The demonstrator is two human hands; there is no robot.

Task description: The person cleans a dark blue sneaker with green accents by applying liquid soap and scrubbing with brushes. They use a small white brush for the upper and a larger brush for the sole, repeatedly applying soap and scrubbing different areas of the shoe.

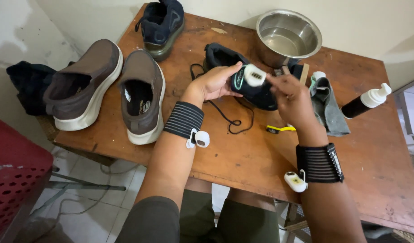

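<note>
Black shoe (256,92) gripped by left hand (216,83) above counter (261,153). Small white brush (254,75) pinched by right hand (292,101), pressed on shoe.

A worn brown wooden surface (261,153), scuffed and marked in places, stands pushed into a corner where two plain pale walls (373,22) meet, the left one stained with grey patches. Below it lies a floor of light tiles (103,180) with a thin cable trailing across, and the surface's metal legs show underneath. A red perforated plastic basket (13,184) sits at the lower left, and soft, even daylight fills the room.
</note>
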